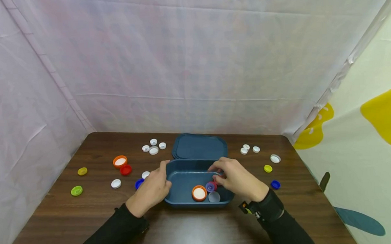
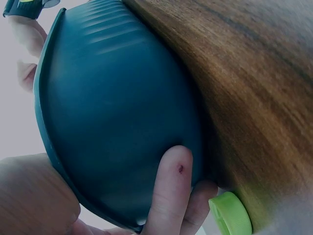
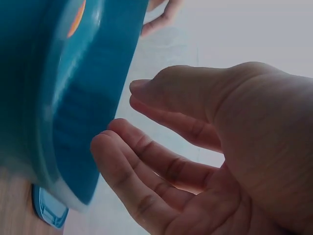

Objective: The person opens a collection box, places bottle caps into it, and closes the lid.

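A dark blue plastic box (image 1: 182, 177) stands at the middle of the table's near half. Inside, toward its near right side, lie an orange cap with a white centre (image 1: 199, 193), a purple cap (image 1: 210, 187), a translucent cap (image 1: 214, 197) and a red cap partly behind my right fingers. My left hand (image 1: 154, 188) grips the box's left end; in the left wrist view its fingers (image 2: 172, 188) press the outer wall, the thumb side at the rim. Over the right part of the box is my right hand (image 1: 237, 176). The right wrist view shows its thumb and fingers (image 3: 142, 205) apart, nothing between them.
Behind the box lies a blue lid (image 1: 199, 146). Several caps lie to the left, among them an orange one (image 1: 120, 161), a red one (image 1: 125, 170) and a green one (image 1: 76, 190). To the right are white caps, a yellow cap (image 1: 268, 168) and a blue cap (image 1: 275, 184).
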`<state>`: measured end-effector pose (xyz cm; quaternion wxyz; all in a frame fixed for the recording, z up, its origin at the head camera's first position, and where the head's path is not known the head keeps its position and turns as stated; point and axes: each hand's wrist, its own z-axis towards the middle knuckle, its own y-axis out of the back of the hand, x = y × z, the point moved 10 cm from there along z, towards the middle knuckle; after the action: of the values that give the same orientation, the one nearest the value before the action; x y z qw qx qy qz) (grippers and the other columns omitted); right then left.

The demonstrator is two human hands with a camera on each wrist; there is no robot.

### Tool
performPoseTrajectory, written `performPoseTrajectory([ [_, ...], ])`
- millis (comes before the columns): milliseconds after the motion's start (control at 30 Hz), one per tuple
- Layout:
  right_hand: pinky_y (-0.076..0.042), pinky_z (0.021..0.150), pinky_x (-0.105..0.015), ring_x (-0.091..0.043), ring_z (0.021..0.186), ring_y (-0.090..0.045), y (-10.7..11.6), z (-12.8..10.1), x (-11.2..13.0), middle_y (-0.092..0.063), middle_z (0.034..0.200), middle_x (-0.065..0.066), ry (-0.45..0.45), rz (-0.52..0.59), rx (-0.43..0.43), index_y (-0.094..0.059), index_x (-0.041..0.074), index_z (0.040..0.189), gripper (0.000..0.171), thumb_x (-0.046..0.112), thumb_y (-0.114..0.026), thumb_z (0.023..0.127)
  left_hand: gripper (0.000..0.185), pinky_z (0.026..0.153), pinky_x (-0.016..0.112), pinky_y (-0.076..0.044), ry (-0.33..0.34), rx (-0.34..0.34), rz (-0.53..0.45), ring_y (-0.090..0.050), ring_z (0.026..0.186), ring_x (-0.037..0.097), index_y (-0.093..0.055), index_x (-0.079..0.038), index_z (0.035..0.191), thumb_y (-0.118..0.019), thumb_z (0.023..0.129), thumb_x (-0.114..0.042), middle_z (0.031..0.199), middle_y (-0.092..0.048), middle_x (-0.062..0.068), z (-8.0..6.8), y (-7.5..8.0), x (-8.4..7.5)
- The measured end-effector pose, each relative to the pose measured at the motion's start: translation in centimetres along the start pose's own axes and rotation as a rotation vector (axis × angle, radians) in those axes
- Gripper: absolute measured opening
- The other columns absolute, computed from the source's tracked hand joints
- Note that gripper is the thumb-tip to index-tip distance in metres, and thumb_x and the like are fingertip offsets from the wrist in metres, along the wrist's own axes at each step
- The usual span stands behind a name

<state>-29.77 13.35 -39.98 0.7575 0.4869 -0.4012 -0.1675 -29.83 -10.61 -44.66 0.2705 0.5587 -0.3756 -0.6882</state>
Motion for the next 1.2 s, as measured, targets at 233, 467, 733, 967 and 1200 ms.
performPoseTrajectory([
  [233, -0.068, 0.085, -0.032, -0.015, 0.100, -0.076, 2.0, -0.2, -1.9, -0.080, 0.118, -0.008, -0.067, -0.026, -0.074, -0.085, 0.009, 0.127, 0.022, 0.005, -0.084, 0.105, 0.071, 0.064, 0.034, -0.053, -0.003, 0.007, -0.006, -0.066, 0.079, 0.022, -0.044, 0.004, 0.167, -0.066, 0.100, 0.004, 0.111, -0.075, 0.021, 0.1, 0.0, -0.1],
  [467, -0.065, 0.083, -0.035, -0.018, 0.095, -0.078, 5.0, -0.6, -5.8, -0.080, 0.107, -0.008, -0.125, -0.087, -0.221, -0.086, 0.006, 0.123, 0.019, 0.005, -0.084, 0.104, 0.071, 0.065, 0.033, -0.054, 0.004, 0.014, -0.008, -0.068, 0.082, 0.022, -0.044, 0.004, 0.168, -0.066, 0.101, 0.004, 0.122, -0.076, 0.025, 0.1, 0.0, -0.1],
  [733, -0.067, 0.096, -0.060, -0.039, 0.104, -0.080, 7.3, -2.8, -13.6, -0.078, 0.117, -0.026, -0.294, -0.125, -0.310, -0.083, -0.001, 0.128, 0.023, 0.004, -0.081, 0.106, 0.072, 0.060, 0.032, -0.052, 0.027, 0.036, -0.025, -0.065, 0.074, 0.020, -0.042, 0.003, 0.170, -0.066, 0.102, 0.004, 0.113, -0.074, 0.021, 0.1, -0.3, 0.2],
  [967, -0.056, 0.106, -0.071, -0.055, 0.123, -0.070, 9.0, -5.2, -18.3, -0.075, 0.127, -0.036, -0.407, -0.150, -0.344, -0.079, -0.009, 0.133, 0.032, 0.007, -0.081, 0.105, 0.073, 0.059, 0.031, -0.053, 0.053, 0.051, -0.036, -0.065, 0.072, 0.018, -0.040, 0.000, 0.172, -0.066, 0.104, 0.003, 0.115, -0.073, 0.021, 0.0, -0.4, 0.4],
  [1200, -0.044, 0.114, -0.079, -0.066, 0.131, -0.058, 8.6, -7.2, -24.2, -0.073, 0.129, -0.043, -0.513, -0.203, -0.335, -0.073, -0.016, 0.138, 0.051, 0.018, -0.079, 0.100, 0.073, 0.059, 0.031, -0.052, 0.041, 0.044, -0.030, -0.064, 0.070, 0.018, -0.041, 0.001, 0.172, -0.066, 0.103, 0.004, 0.104, -0.070, 0.016, -0.1, -0.3, 0.2],
])
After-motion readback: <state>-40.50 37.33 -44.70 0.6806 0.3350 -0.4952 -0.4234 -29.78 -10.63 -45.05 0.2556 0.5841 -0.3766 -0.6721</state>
